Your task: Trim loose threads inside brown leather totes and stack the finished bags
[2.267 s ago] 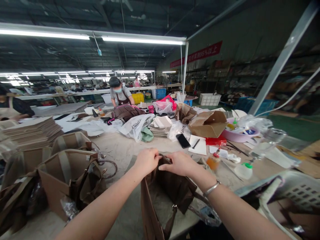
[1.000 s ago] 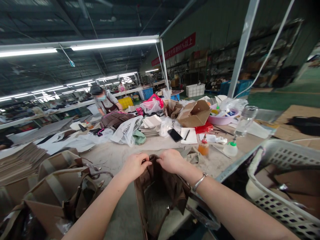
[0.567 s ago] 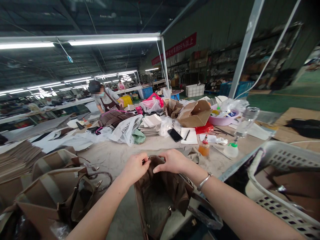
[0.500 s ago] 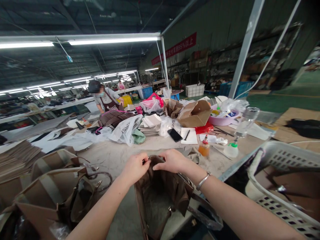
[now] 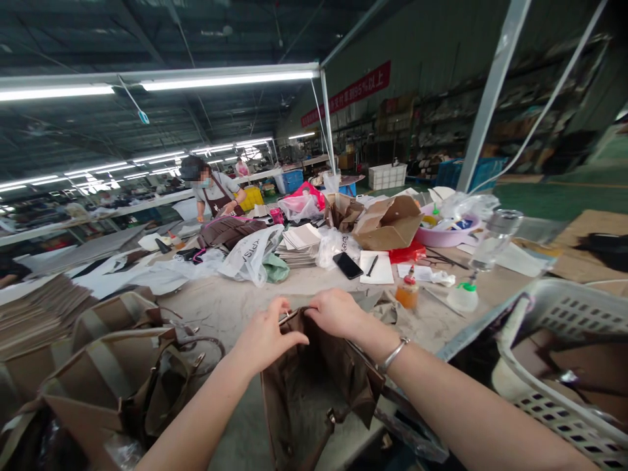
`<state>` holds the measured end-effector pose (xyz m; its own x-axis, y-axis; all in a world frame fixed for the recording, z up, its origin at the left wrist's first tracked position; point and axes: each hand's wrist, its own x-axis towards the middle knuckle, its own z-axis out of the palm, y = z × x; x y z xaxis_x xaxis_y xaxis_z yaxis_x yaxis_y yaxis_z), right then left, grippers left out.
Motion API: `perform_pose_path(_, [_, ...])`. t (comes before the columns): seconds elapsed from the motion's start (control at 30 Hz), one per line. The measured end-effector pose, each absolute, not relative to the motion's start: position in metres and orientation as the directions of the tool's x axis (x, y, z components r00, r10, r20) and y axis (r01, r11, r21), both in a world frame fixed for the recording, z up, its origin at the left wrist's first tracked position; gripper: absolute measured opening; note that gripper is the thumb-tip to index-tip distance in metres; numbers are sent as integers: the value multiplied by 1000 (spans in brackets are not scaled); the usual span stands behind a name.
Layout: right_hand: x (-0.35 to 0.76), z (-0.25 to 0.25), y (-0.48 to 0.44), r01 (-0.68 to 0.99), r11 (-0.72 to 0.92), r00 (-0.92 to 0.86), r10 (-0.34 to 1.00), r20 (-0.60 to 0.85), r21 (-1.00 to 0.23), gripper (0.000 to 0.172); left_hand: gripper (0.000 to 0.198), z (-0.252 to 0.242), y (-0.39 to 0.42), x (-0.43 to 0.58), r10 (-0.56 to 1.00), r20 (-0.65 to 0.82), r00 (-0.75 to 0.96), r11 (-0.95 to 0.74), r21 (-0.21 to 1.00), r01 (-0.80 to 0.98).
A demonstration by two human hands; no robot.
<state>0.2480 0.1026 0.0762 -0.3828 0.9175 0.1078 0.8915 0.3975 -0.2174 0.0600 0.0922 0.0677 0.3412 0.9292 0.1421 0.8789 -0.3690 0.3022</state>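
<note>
A brown handbag (image 5: 318, 386) stands with its mouth open on the table in front of me, its inside in view and a strap with a metal fitting near me. At the far rim, my left hand (image 5: 265, 337) has its fingers hooked behind the edge and its thumb stretched out along the inner side. Close beside it, my right hand (image 5: 336, 315) pinches the same rim between thumb and fingers, a metal bangle on the wrist. The left fingertips are partly hidden behind the edge.
Similar brown bags (image 5: 112, 366) crowd the left, beside stacked panels (image 5: 44, 314). A white basket (image 5: 520, 379) holding brown pieces stands at right. Beyond the bag lie a phone (image 5: 348, 265), a notepad (image 5: 380, 267) and an orange-filled bottle (image 5: 407, 294). A co-worker (image 5: 216, 190) stands across the table.
My left thumb has spread away from its fingers, where it was pinching the rim. My right thumb has closed onto the rim. The view has shifted slightly left.
</note>
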Motion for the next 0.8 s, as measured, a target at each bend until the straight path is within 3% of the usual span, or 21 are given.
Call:
perform_pose_path(0.07, [248,75,104,896,394,-381,919,98,-203,36,74,67,89,57,939,68,338,-344,234,909])
perform_pose_path(0.13, [247,75,105,897,392,-381,920,92,-204,35,62,66,89,54,946,20,324,-322,178,930])
perform_pose_path(0.23, [248,79,99,894,397,-389,918,81,-206,33,51,69,89,49,943,7,333,-328,195,924])
perform_pose_path(0.5, [260,80,39,888,412,-391,910,135,-203,33,71,80,45,50,870,5,493,-483,210,850])
perform_pose_path(0.8, [261,69,25,903,344,-318,938,138,-258,32,92,79,34,60,847,40,530,-473,513,717])
